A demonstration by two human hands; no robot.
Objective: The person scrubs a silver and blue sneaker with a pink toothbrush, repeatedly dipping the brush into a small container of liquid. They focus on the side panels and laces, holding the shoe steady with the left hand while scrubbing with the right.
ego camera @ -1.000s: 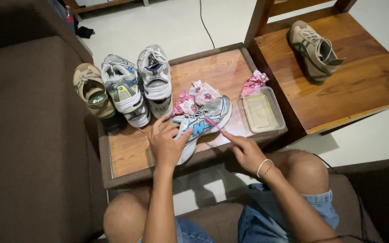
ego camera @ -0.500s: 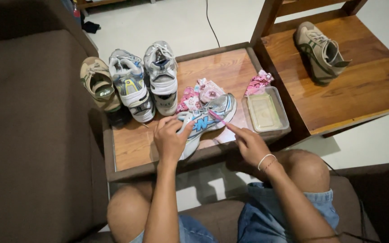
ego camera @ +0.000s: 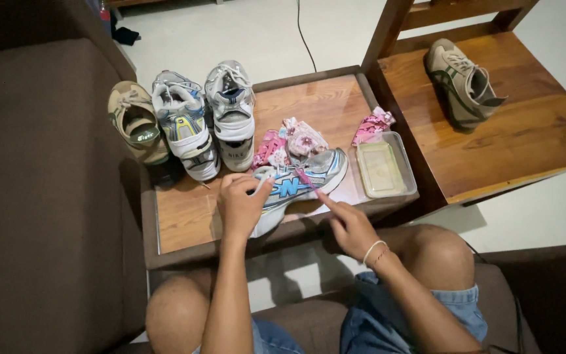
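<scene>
A white and blue sneaker (ego camera: 296, 185) lies on its side on the small wooden table (ego camera: 185, 219). My left hand (ego camera: 242, 204) grips its heel end. My right hand (ego camera: 350, 227) holds a pink toothbrush (ego camera: 307, 181), whose head rests on the sneaker's side. Pink patterned cloths (ego camera: 293, 141) lie just behind the sneaker.
Three more shoes (ego camera: 185, 121) stand at the table's left back. A clear plastic tray (ego camera: 381, 167) sits at the right edge, with another pink cloth (ego camera: 371, 124) behind it. A tan shoe (ego camera: 461, 82) rests on a larger wooden table (ego camera: 525, 131). Brown sofa (ego camera: 40, 196) at left.
The toothbrush head has shifted slightly along the sneaker's side. Both hands stay on the shoe, and the view has moved a little.
</scene>
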